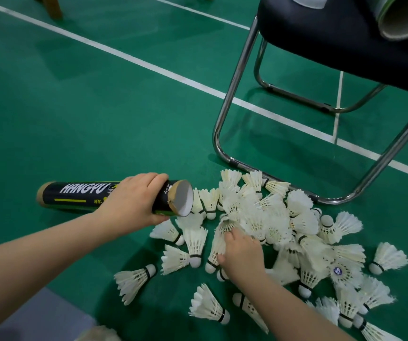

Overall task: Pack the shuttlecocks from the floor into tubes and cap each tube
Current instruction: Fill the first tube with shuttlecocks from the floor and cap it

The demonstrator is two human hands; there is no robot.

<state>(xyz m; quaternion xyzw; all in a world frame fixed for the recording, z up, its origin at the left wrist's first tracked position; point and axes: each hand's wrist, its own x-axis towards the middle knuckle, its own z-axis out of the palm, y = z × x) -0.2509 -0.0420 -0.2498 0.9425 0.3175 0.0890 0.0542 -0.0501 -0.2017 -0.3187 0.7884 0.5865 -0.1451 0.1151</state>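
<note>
**Head view.** A black cardboard tube (82,195) lettered HANGYU in white is gripped near its open end by the left hand (134,200). The fingers are wrapped over the top of the barrel and the thumb is tucked beneath it. The tube is held almost level, low over the green court floor (75,107). Whether its far end rests on that floor cannot be told. Its uncapped mouth (182,199) is turned toward a pile of white feather shuttlecocks (272,217), just beside the nearest of them. Nothing can be made out inside the mouth.

The right hand (242,254) is set into the near edge of the pile. Its thumb and curled fingers are closed round a single shuttlecock (216,246), whose cork base points toward the wearer. The tube mouth and this shuttlecock are near each other but apart.

Loose shuttlecocks (134,279) are scattered on the floor around the pile, lying on their sides with corks pointing various ways.

Behind the pile stands a chair with a black padded seat (345,45) on a chromed tubular frame (222,134). The frame's floor rail lies just beside the farthest shuttlecocks. A second cardboard tube (404,20) lies on the seat at upper right, with its open mouth toward the camera. A white court line (148,65) crosses the floor diagonally and passes under the chair.
</note>
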